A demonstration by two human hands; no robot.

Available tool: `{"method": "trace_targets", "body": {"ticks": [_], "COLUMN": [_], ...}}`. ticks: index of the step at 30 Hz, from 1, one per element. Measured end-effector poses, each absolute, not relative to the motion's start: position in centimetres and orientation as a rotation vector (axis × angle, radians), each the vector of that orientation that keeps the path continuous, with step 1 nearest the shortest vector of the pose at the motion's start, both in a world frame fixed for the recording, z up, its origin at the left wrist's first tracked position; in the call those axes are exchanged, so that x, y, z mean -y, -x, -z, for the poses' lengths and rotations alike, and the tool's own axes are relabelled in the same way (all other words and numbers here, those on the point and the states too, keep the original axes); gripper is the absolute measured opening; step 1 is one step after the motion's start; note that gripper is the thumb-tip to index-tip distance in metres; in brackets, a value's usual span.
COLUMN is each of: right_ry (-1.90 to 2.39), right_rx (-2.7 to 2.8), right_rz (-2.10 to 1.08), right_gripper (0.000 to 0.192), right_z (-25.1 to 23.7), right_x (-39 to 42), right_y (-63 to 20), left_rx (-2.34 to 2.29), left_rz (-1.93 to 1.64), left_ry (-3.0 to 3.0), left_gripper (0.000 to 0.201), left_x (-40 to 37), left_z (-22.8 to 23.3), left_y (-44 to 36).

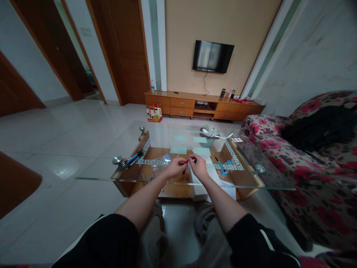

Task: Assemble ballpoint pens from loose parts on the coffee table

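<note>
Over the near half of the glass table, my left hand [176, 167] is closed on a slim red and dark pen [185, 167]. My right hand [198, 165] pinches at the pen's upper end, its fingertips close to those of the left. What exactly sits between the right fingertips is too small to make out. Off to the left lies a bundle of blue, black and red pens [133, 159]. A single blue and black pen [220, 164] lies right of my hands, beside a small round blue piece [229, 162].
A clear plastic bag [160, 162] shows just left of my hands. Farther back on the glass table [164, 131] stands a basket [210, 141] with a crumpled liner, near a red and white card [237, 140]. A flowered sofa [267, 139] flanks the right side.
</note>
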State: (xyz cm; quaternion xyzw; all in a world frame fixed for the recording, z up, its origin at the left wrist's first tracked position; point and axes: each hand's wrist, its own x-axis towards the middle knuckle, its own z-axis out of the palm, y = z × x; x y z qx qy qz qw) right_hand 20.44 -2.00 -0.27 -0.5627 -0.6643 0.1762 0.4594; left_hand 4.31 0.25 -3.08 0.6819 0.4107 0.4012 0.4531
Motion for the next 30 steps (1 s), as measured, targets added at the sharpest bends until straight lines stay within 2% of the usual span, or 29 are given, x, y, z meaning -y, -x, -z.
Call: {"method": "trace_targets", "body": {"ticks": [14,21,30], "right_ry": [1.298,1.234,1.452], "right_rx": [1.734,1.833,1.664], "right_rz": [-0.325,-0.276,-0.128], "right_gripper": [0.017,0.022,0.026], "right_z": [0.7,-0.6,-0.6], "right_x": [1.6,2.2,1.6], "right_y": [-20.6,-21.2,-23.7], "left_rx": [-0.839,-0.863,-1.076], "left_rz": [-1.082,-1.144,-1.175], "left_ry": [-1.691,-1.637,-1.616], "left_gripper": [0.028,0.027,0.019], "left_x": [-0.5,0.0,0.1], "left_z": [3.5,2.5,2.5], "left_y": [-4.6,-4.9,-4.5]}}
